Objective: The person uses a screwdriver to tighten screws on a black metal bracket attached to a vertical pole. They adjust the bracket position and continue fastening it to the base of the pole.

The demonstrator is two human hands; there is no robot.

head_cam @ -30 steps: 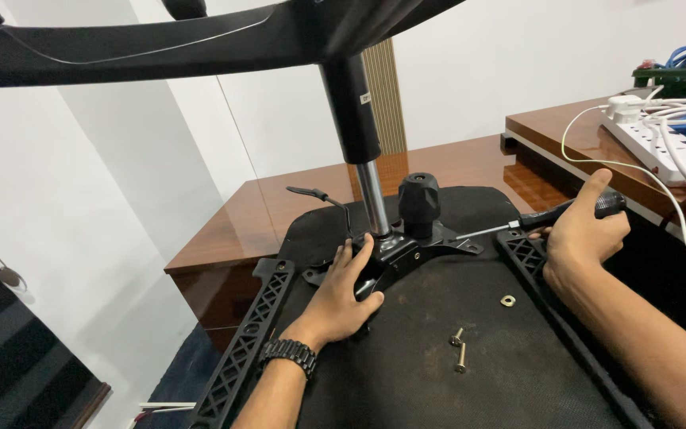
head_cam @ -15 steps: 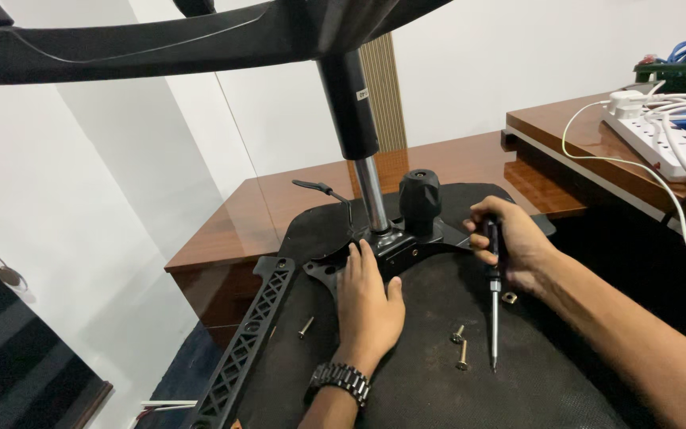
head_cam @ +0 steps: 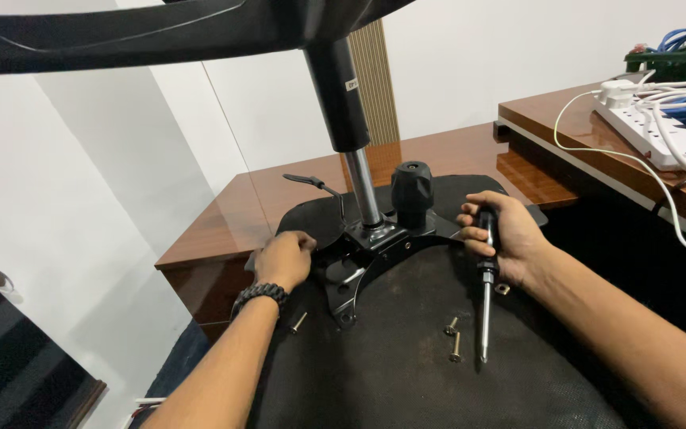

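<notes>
At the frame's centre we press our left hand (head_cam: 283, 258) flat on the black metal mechanism plate (head_cam: 375, 250) of the upturned black mesh chair seat (head_cam: 406, 373); half a second ago it lay further right. Our right hand (head_cam: 502, 238), grip clamped on the black-handled screwdriver (head_cam: 486, 274), now holds it tip-down. Three loose silver screws (head_cam: 454, 338) lie below on the mesh. The glossy brown wooden tabletop (head_cam: 224, 222) carries all this; a white power strip (head_cam: 653, 131) sits upper right.

Black mesh seat underside (head_cam: 406, 373), glossy brown desk (head_cam: 224, 222).
</notes>
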